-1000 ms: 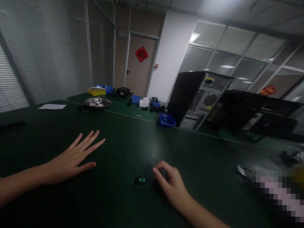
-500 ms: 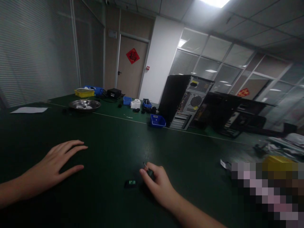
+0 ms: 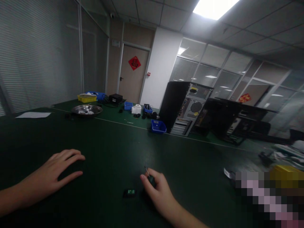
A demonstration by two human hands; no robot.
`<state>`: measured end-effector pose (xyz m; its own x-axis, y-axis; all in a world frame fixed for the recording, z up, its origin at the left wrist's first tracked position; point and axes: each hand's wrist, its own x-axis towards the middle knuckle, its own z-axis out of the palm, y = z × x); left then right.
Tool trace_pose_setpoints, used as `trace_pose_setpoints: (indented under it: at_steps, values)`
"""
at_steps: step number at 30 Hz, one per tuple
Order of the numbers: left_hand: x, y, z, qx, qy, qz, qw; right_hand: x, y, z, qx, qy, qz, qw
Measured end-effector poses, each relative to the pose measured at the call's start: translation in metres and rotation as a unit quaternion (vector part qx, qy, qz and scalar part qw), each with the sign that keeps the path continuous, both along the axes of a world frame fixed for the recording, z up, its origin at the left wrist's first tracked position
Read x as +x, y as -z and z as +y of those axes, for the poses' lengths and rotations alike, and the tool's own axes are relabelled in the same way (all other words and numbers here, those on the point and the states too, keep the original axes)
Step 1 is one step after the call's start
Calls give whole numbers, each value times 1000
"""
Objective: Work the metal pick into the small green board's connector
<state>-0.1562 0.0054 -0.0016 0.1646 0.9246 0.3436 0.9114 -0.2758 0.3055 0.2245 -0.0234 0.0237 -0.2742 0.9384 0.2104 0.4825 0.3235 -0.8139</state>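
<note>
My right hand [image 3: 158, 190] is closed around a small screwdriver [image 3: 151, 180], its thin metal shaft poking out past the thumb and index finger; most of the handle is hidden in the palm. Just left of that hand, a small dark module [image 3: 129, 193] with a lit green patch on top lies flat on the green table [image 3: 106, 171]. What kind of device it is I cannot make out. Over the table at the left, my left hand [image 3: 57, 172] is palm down with thumb and fingers apart, holding nothing.
A black computer tower [image 3: 182, 109] stands at the back, with a blue bin [image 3: 158, 126] beside it. Farther left are a metal bowl [image 3: 87, 110] of small parts, a yellow tray [image 3: 86, 98] and a sheet of paper [image 3: 33, 115]. A yellow object [image 3: 288, 175] sits at right.
The camera view has tilted up, so everything sits lower in the picture. Both hands keep nearly the same pose, the right still gripping the screwdriver beside the dark module.
</note>
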Motion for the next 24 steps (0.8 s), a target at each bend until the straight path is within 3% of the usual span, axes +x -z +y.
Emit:
trace_pose_setpoints:
  at_steps: [2,5,12,17,21,24]
  values:
    - [-6,-7,-1,-40,47,-2,998,0,1,0,-3,4,-2,1000]
    - [-12,-13,-2,-27,57,4,998,0,5,0,-2,17,-5,1000]
    - [-18,-4,4,-60,75,13,995,0,12,0,6,43,-7,999]
    - [-16,-3,-1,-46,63,11,997,1,5,-3,8,20,-18,1000]
    - [2,-12,-12,-16,44,-33,998,3,-9,-6,-26,-32,-46,998]
    - [39,-30,-23,-48,78,-76,993,1,-12,-5,-91,-105,-65,988]
